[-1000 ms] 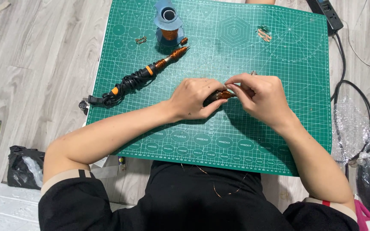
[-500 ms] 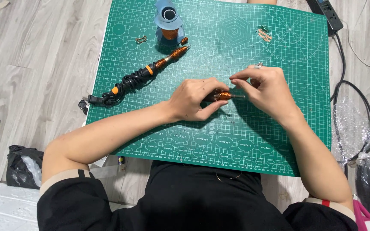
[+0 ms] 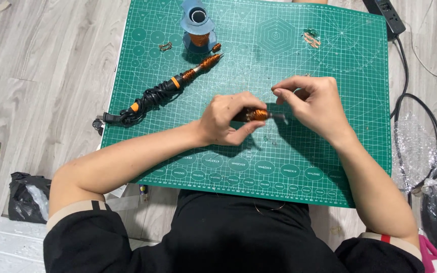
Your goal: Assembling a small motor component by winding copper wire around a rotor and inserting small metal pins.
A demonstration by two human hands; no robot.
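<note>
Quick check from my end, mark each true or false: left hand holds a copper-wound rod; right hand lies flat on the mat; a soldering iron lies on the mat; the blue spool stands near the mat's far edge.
1. The left hand holds a copper-wound rod: true.
2. The right hand lies flat on the green mat: false, its fingers are pinched beside the rod's tip.
3. A soldering iron lies on the mat: true.
4. The blue spool stands near the far edge: true.

Bright, even overhead light; soft shadows fall under the hands on the mat (image 3: 330, 167); focus sharp throughout.
</note>
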